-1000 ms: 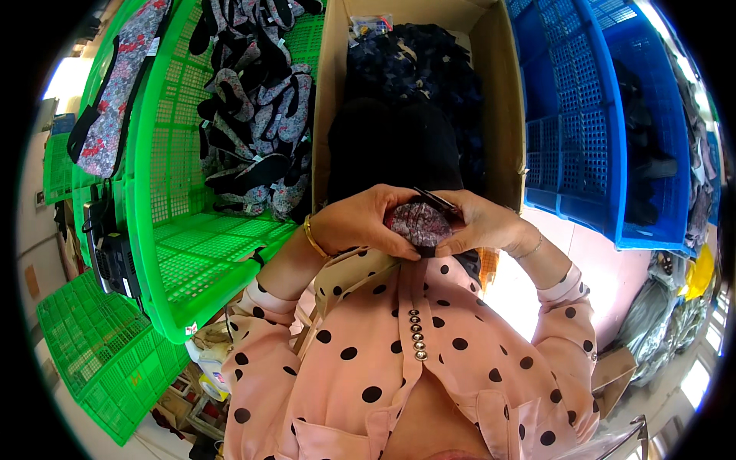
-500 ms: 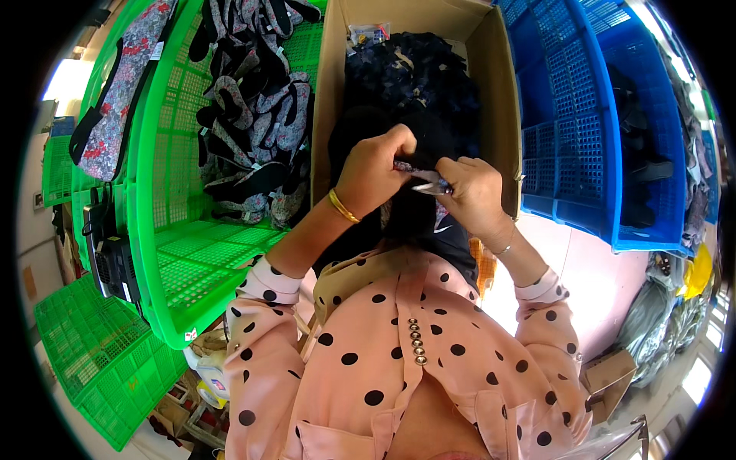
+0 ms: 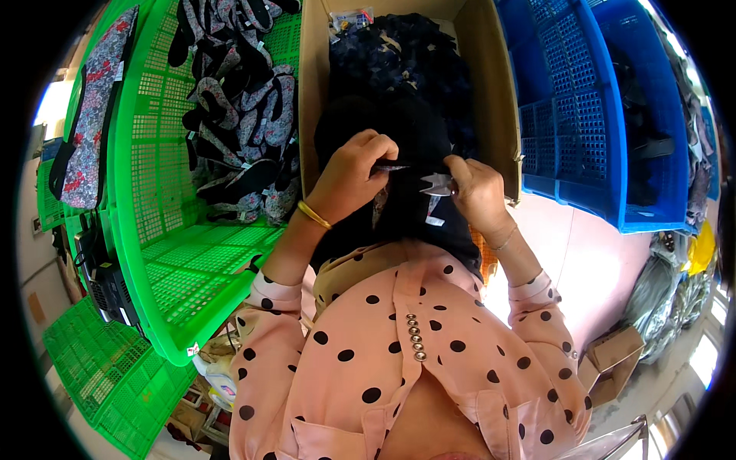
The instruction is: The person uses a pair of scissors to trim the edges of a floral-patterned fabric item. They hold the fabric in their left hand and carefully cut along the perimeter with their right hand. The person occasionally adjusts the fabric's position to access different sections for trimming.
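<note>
My left hand (image 3: 349,180) is closed, pinching one end of a black cloth piece with floral print (image 3: 379,198). It hangs over my lap, and black cloth behind it makes its outline hard to follow. The piece's upper edge runs across to my right hand (image 3: 481,198), whose thumb and finger meet at its other end. That same hand is closed around small thread snips (image 3: 438,185). Their metal blades point left, parted, just below the cloth's edge. A small white label (image 3: 435,221) shows lower down, below the snips.
A cardboard box (image 3: 491,77) holding dark cloth scraps (image 3: 406,57) stands ahead. At left, a green crate (image 3: 172,264) contains several floral-and-black padded pieces (image 3: 253,107); another floral strip (image 3: 98,107) hangs over its rim. Blue crates (image 3: 567,115) stand at right.
My hands have moved apart, drawing the cloth's edge out between them. The snips now sit farther from my left hand. The whole view has shifted slightly.
</note>
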Demonstrator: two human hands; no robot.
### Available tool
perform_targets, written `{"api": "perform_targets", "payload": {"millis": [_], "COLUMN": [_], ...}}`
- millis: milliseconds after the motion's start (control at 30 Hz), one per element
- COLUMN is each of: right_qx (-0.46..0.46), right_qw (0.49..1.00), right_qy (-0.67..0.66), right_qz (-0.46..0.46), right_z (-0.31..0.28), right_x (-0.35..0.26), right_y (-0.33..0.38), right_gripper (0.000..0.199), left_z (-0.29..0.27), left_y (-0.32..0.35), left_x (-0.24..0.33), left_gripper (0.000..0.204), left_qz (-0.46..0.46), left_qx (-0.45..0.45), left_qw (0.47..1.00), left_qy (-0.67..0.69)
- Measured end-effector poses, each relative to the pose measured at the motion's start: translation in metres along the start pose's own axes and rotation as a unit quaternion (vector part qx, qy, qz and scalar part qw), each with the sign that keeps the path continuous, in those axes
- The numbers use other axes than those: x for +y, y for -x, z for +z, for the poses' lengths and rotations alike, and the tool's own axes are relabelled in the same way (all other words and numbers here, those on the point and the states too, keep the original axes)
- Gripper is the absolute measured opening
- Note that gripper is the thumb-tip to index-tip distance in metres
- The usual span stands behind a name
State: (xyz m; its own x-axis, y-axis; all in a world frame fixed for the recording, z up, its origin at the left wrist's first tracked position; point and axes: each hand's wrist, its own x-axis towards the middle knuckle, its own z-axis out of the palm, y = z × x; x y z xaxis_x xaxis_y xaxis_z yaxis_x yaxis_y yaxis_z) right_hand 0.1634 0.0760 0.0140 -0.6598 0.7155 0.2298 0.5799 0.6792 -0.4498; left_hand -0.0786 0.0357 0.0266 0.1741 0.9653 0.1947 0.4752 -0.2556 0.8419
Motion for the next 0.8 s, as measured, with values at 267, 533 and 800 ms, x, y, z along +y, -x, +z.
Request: {"api": "perform_targets", "payload": {"millis": [267, 533, 800], "right_qx": [0.001, -0.008, 0.001], "right_qw": [0.951, 0.922, 0.969], "right_qy": [-0.251, -0.281, -0.103], "right_qz": [0.179, 0.267, 0.226], "right_z": [0.032, 0.006, 0.004], "right_x": [0.005, 0.026, 0.009], "right_y": [0.02, 0.042, 0.042], "right_gripper": [0.033, 0.04, 0.037], "left_z": [0.046, 0.005, 0.05], "left_y": [0.018, 0.01, -0.01], "left_x": [-0.032, -0.005, 0.008], "left_gripper": [0.028, 0.031, 0.021], "left_qz": [0.011, -0.014, 0.09], "left_qx": [0.112, 0.056, 0.098], "left_qw": [0.976, 0.998, 0.976], "left_qy": [-0.186, -0.017, -0.172]}}
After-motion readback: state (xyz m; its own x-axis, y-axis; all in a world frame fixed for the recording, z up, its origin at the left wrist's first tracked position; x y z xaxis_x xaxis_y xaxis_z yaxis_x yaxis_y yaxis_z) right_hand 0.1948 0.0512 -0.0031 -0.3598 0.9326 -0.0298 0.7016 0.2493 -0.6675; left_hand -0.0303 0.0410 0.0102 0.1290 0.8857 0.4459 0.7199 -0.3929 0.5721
